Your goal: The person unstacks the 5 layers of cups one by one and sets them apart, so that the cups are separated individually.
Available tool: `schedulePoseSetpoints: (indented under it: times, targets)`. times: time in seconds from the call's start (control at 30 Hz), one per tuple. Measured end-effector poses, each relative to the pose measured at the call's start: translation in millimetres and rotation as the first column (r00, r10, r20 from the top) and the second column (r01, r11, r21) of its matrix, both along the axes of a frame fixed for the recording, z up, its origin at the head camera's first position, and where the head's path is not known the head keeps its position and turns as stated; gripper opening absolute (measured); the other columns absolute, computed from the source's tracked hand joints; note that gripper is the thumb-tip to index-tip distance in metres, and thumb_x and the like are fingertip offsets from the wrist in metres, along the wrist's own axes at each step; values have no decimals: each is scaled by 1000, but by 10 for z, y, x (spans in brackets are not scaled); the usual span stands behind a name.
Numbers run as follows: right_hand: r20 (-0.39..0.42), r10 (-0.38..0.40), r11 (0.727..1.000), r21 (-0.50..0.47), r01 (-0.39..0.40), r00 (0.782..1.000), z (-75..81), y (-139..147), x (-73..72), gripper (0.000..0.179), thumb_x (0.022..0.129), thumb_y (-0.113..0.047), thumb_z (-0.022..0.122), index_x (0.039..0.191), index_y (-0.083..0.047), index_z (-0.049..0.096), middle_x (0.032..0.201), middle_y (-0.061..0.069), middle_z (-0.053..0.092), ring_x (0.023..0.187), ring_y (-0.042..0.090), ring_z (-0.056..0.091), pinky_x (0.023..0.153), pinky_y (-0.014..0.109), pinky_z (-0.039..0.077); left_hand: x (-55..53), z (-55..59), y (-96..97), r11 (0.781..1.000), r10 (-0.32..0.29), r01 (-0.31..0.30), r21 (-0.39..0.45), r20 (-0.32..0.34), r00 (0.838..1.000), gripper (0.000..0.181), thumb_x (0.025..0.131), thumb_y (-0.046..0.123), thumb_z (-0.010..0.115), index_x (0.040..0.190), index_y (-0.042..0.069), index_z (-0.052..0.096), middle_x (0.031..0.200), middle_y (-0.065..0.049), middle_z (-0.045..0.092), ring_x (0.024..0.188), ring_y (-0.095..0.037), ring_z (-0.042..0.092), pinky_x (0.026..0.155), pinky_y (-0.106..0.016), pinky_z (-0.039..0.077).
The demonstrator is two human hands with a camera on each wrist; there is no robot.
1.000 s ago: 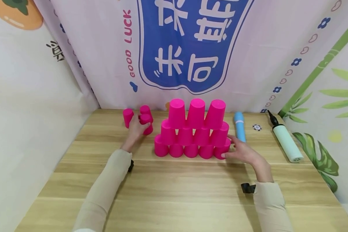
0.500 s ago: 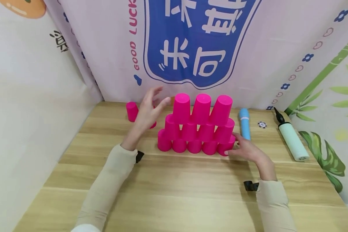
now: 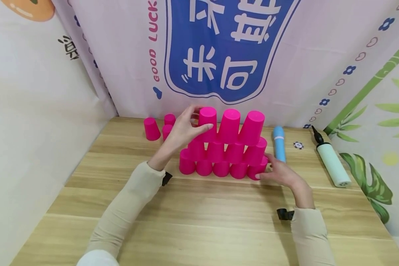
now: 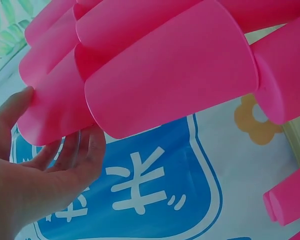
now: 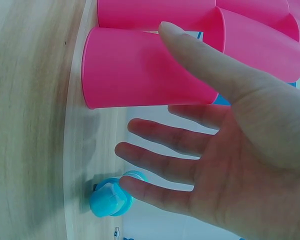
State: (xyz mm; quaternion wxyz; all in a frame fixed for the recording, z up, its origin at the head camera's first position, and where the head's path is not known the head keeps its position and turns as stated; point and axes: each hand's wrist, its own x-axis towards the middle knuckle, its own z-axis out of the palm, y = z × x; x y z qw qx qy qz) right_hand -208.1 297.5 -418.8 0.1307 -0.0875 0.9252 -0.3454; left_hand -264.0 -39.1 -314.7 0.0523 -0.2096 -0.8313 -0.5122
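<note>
One top-left cup (image 3: 208, 120) stands straight up, pinched in your left hand (image 3: 184, 129), the nearer one, while your right hand (image 3: 280, 172) spreads its fingers beside the bottom-right cup (image 3: 254, 171).

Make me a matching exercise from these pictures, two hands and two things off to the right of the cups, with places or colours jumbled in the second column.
1. Left hand
2. Right hand
3. Microphone-shaped object
4. Pump-like tool

A. Pale green with a black tip
B. At the bottom row's right-end cup
C. Light blue
D. At the top row's left-end cup

Pairs: 1-D, 2-B, 3-C, 4-A
</note>
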Motion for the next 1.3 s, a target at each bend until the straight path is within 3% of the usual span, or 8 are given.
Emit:
schedulePoseSetpoints:
  times: [0.13, 0.33, 0.5, 0.6, 0.77, 1.0, 1.13, 1.3]
  targets:
    - [-4, 1, 1000, 2, -1, 1000, -30, 0, -1, 90, 84, -35, 74, 148, 1, 23, 139, 28, 43, 127, 50, 38, 96, 62, 40, 15, 31, -16, 1000, -1, 1, 6, -8, 1000, 64, 81, 23, 78, 135, 11, 45, 123, -6, 54, 108, -21, 54, 85, -35, 54]
    - [-13, -2, 1000, -16, 1, 1000, -35, -6, -11, 88, 85, -34, 74, 147, 2, 23, 139, 28, 43, 126, 48, 40, 97, 62, 40, 46, 182, -196, 997, 54, -49, 58, -95, 994, 65, 82, 20, 76, 137, 8, 43, 127, -8, 52, 114, -21, 52, 90, -36, 51]
    - [-6, 0, 1000, -18, 0, 1000, -25, -16, -16, 91, 85, -34, 74, 149, 1, 20, 139, 28, 42, 127, 49, 39, 96, 62, 41, 40, 214, -563, 980, 173, -156, 126, -139, 975, 61, 84, 16, 74, 134, 4, 42, 126, -12, 52, 113, -25, 52, 91, -39, 50]
    - [-2, -1, 1000, -23, 1, 1000, -15, -19, -25, 91, 85, -32, 73, 150, 0, 18, 141, 28, 41, 128, 50, 37, 96, 62, 41, 34, 150, -869, 954, 283, -270, 127, -101, 954, 61, 86, 19, 72, 135, 4, 40, 128, -11, 51, 114, -25, 50, 92, -39, 49]
    - [-14, -4, 1000, -3, 4, 1000, 0, -9, -36, 88, 85, -30, 74, 149, 0, 21, 139, 27, 43, 126, 48, 40, 96, 61, 41, 22, -80, -1349, 902, 424, -421, 98, -4, 906, 62, 88, 24, 68, 136, 3, 36, 130, -11, 46, 114, -23, 45, 92, -34, 47]
    - [-9, -4, 1000, -1, 4, 1000, 19, 6, -36, 92, 85, -33, 74, 151, 0, 17, 140, 27, 42, 126, 48, 40, 95, 60, 42, -51, -693, -1875, 859, 510, -504, -91, 77, 856, 62, 88, 18, 65, 137, -4, 33, 132, -25, 43, 118, -36, 45, 93, -45, 43]
    - [0, -9, 1000, -5, 9, 1000, 21, 1, -22, 95, 84, -36, 74, 151, 0, 17, 139, 28, 42, 125, 48, 40, 95, 61, 42, -157, -1011, -1976, 856, 509, -490, -163, 101, 855, 62, 88, 12, 65, 136, -9, 32, 129, -31, 44, 116, -43, 46, 96, -51, 41]
    - [9, -13, 1000, -1, 13, 1000, -9, -10, -12, 95, 84, -38, 73, 151, -1, 17, 139, 28, 42, 125, 48, 40, 94, 61, 42, -266, -1232, -1931, 881, 456, -427, -206, 127, 881, 59, 88, 8, 65, 134, -10, 33, 124, -30, 46, 110, -41, 48, 92, -48, 42]
